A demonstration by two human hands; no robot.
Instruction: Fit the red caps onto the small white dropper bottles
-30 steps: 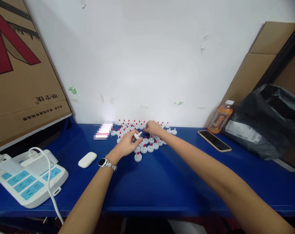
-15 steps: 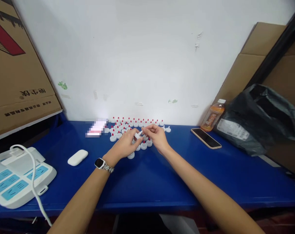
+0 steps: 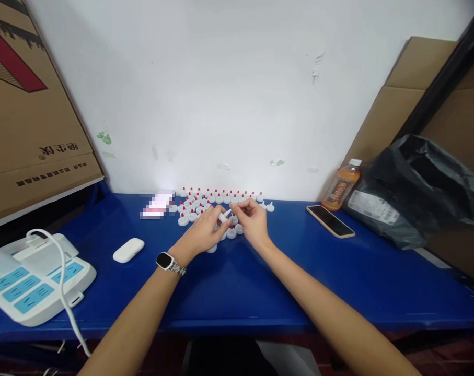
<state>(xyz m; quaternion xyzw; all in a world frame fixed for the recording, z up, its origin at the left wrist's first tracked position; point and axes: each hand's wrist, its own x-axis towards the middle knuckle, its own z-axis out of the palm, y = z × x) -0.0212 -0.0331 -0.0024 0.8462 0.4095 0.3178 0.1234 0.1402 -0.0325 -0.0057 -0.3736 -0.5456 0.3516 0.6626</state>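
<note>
My left hand [image 3: 204, 230] grips a white nozzle cap [image 3: 223, 217] between thumb and fingers, its spout tilted up to the right. At the spout's tip, my right hand [image 3: 252, 219] is closed in a pinch; whatever sits between those fingertips is too small to make out. Around and behind both hands stand several white nozzle caps with red tips [image 3: 183, 219], some in rows by the wall. Two white caps without red tips [image 3: 270, 207] lie just right of my right hand. Part of the group is hidden behind my hands.
On the blue table [image 3: 237, 292] lie a white earbud case [image 3: 128, 250] and a power strip [image 3: 36, 284] with a white cable at left. To the right are a phone [image 3: 331, 221], an orange drink bottle [image 3: 342, 185] and a black plastic bag [image 3: 409, 193]. A white wall rises behind.
The view has shifted slightly, moving the left-side things a little to the right. Both hands keep nearly the same pose at the nozzle cap.
</note>
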